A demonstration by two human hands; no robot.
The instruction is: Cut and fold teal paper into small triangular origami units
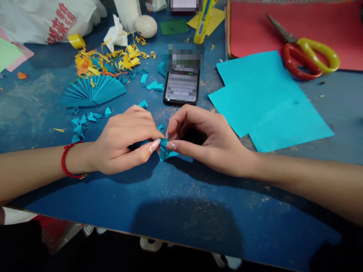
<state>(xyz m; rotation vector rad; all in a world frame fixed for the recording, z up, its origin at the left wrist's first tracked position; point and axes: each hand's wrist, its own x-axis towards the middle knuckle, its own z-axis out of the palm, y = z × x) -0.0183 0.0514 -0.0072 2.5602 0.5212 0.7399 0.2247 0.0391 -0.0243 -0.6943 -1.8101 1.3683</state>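
Observation:
Both hands meet at the middle of the blue table [181, 211] over a small folded piece of teal paper [165, 151]. My left hand [124, 141], with a red bead bracelet at the wrist, pinches the piece from the left with thumb and fingers. From the right, my right hand [207, 139] pinches the same piece, fingers curled. Most of the small piece is hidden between the fingertips.
A phone [181, 85] lies just beyond the hands. Teal paper sheets [266, 102] lie at the right, with scissors [306, 54] on red paper [255, 26]. A pleated teal fan [93, 92], small folded teal pieces [82, 124] and yellow scraps [113, 60] lie at the left. A glue stick [202, 22] stands behind.

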